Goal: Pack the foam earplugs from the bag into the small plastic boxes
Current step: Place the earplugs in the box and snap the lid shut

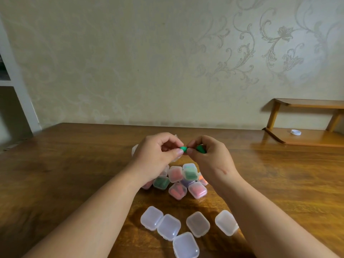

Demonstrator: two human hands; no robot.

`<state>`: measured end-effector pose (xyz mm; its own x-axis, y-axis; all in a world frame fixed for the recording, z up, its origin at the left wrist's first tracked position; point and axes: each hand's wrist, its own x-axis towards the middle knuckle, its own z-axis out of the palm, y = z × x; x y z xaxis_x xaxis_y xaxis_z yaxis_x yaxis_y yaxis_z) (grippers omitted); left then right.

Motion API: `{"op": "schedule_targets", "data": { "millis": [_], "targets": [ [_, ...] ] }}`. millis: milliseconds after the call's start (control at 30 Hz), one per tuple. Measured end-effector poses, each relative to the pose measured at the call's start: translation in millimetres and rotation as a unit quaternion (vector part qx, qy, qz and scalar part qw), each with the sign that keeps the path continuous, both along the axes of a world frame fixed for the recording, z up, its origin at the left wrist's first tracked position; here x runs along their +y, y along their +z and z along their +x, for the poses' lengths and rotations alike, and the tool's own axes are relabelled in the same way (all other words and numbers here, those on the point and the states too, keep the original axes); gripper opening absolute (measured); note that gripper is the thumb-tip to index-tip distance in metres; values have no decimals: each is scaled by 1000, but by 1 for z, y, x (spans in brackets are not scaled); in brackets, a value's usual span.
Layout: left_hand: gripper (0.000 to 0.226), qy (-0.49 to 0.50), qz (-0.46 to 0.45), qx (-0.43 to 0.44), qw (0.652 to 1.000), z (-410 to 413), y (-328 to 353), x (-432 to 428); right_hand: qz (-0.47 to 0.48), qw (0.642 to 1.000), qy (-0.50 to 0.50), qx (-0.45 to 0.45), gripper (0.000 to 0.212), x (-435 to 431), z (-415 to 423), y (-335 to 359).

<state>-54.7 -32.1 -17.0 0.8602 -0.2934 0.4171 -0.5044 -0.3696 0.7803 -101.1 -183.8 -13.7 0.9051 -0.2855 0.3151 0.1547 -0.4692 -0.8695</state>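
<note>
Both hands are raised above the table's middle. My left hand [160,149] and my right hand [208,155] meet at a green foam earplug [183,148], each pinching one end between thumb and fingers. A second green earplug [201,148] sits tucked in my right hand's fingers. A clear plastic bag [135,149] shows partly behind my left hand. Below the hands lies a heap of closed small boxes [177,190] filled with pink, green and purple earplugs. Nearer to me, several empty clear boxes [197,224] sit closed on the table.
The wooden table [74,164] runs to a papered wall. A low wooden shelf [305,138] stands at the back right with a white lid [296,132] on it. A white shelving unit edge is at the far left.
</note>
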Motion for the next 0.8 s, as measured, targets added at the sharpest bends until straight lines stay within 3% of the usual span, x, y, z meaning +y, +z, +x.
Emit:
{"op": "schedule_targets", "data": {
  "millis": [67,167,300,400,567,700,800],
  "targets": [
    [20,9,-8,8,1000,1,1,0,9,1000,-8,1,9,0,-1,1],
    [10,-5,-98,57,994,1,3,0,5,1000,-22,12,26,-3,-1,4],
    [10,-32,-176,118,977,0,4,0,43,998,-26,43,29,-4,-1,7],
    [19,-32,-166,115,979,2,4,3,71,997,-8,40,36,-3,-2,8],
    [29,-38,-197,135,970,3,2,5,22,998,15,50,24,-2,0,-1],
    [32,-29,-146,117,982,2,4,7,-3,1000,-6,25,12,-2,1,-2],
    [30,-33,-116,101,988,-1,5,6,36,999,-6,7,8,-3,-1,-1]
  ]
}}
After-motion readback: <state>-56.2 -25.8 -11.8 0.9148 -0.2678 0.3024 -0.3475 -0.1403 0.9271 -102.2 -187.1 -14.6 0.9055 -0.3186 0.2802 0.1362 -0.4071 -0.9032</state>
